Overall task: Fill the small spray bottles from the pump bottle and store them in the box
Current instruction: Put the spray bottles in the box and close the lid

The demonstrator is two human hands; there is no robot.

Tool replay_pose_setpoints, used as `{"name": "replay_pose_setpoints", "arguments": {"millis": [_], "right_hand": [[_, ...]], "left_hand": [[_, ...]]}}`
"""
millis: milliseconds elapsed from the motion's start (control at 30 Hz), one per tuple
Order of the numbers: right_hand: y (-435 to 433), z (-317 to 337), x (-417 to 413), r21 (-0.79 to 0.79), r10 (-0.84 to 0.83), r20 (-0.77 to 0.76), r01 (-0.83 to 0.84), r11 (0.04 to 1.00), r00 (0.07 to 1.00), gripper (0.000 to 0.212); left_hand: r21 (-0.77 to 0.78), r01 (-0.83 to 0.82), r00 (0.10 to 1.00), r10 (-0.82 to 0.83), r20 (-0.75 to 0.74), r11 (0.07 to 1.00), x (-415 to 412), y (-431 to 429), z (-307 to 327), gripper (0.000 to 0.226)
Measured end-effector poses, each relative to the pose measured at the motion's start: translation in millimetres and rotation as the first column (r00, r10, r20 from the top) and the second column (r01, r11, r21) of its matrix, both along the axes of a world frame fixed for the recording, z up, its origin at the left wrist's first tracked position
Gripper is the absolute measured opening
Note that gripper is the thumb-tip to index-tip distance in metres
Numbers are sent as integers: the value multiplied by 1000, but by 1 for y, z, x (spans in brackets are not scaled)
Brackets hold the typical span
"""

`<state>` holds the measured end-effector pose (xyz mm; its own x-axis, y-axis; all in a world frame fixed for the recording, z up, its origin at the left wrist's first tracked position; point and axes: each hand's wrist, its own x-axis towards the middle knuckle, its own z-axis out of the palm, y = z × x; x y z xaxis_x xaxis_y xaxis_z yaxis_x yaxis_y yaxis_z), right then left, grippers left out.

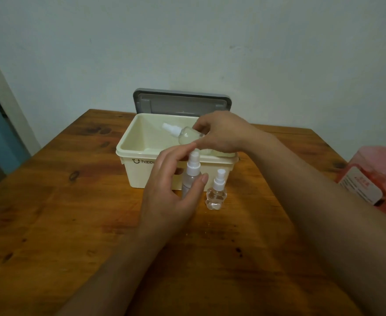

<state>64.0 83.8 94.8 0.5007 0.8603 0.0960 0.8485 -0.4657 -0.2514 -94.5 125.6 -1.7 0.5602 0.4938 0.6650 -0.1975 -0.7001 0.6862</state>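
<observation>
While a round spray bottle (188,134) is pinched in the right hand (219,131) (tilted, above the open box (128,151)), a tall spray bottle (193,169) is half-encircled by the left hand (169,188); whether it is gripped cannot be told. A third bottle (216,197) is seen just right of the left thumb.

The knotty wooden table (50,224) carries an open cream box (128,153) near its far edge, a grey lid (180,96) upright behind it, and in front a tall spray bottle (193,169) standing beside a small bear-shaped bottle (216,198).
</observation>
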Motion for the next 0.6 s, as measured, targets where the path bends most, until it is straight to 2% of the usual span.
{"name": "replay_pose_setpoints", "arguments": {"millis": [233,433,600], "right_hand": [[32,-17,14,-290,51,49,-35,956,998,27],[49,-34,27,-352,89,61,-62,934,994,12],[55,-39,32,-394,123,53,-93,914,991,10]], "left_hand": [[-3,-26,999,26,-31,1000,2,-1,-2,56],[-10,-27,999,27,-40,1000,2,-1,-2,59],[-30,-32,996,30,-81,999,2,-1,-4,60]]}}
